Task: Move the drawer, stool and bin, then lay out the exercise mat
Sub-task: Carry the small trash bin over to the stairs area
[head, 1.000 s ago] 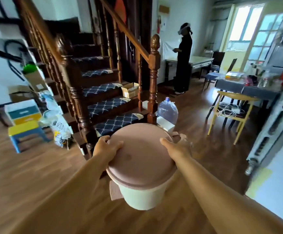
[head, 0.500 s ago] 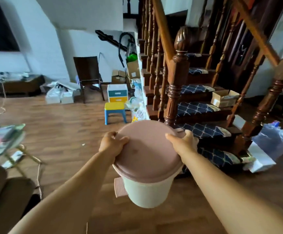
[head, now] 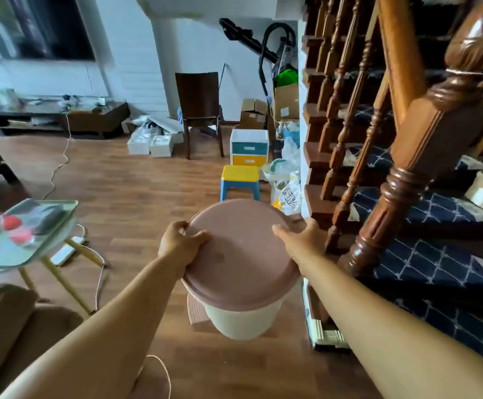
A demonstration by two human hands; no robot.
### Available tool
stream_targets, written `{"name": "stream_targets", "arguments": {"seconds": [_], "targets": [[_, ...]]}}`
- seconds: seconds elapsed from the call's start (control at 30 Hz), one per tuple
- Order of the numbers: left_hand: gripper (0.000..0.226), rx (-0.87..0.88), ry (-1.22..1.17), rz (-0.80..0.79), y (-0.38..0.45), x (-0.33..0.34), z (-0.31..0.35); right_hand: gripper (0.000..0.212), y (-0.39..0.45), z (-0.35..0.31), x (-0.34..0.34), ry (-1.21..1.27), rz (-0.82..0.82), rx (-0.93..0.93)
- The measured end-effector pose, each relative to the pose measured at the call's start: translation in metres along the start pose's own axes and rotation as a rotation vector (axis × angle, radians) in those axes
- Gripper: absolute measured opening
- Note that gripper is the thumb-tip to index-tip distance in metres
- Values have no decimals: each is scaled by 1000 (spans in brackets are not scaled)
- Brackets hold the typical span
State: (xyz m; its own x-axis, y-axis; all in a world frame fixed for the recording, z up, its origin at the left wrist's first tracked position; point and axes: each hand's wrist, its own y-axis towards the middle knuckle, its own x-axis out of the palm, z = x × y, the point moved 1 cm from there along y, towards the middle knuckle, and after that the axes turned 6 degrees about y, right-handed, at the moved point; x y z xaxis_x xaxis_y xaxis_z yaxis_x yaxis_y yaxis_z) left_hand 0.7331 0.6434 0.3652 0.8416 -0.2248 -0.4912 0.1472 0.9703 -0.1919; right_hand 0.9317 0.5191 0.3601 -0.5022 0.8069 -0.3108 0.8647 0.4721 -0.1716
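Room: wood floor running away from me, staircase close on my right, clutter along the far wall.
Bin: I carry the bin off the floor in front of me, pink lid on top, cream body below, a pedal sticking out low on its left.
Hands: my left hand curls over the lid's left edge with the thumb on top; my right hand grips the far right edge near the hinge. Both hold the lid rim, as far as I can see, not the body.
Lid risk: if the lid is only hinged or loose, I judge the body could swing down or drop away.
Post risk: the newel post stands just beside my right arm; a swing right could knock the bin.
Cable risk: a cord loops on the floor near my feet, another trails further left; either could catch a foot.
Side table: a small green table stands to my left, easily bumped.
Landing spot: the stool and drawer already sit by the stairs ahead; bags crowd the gap.
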Motion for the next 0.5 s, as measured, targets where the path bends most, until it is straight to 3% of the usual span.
{"name": "stream_targets", "arguments": {"seconds": [0.17,0.5], "targets": [[66,-18,33,-18,92,24,9,80,75,-11,50,-101,28,30],[66,30,103,-170,264,103,53,79,222,-32,110,-38,125,115]]}}
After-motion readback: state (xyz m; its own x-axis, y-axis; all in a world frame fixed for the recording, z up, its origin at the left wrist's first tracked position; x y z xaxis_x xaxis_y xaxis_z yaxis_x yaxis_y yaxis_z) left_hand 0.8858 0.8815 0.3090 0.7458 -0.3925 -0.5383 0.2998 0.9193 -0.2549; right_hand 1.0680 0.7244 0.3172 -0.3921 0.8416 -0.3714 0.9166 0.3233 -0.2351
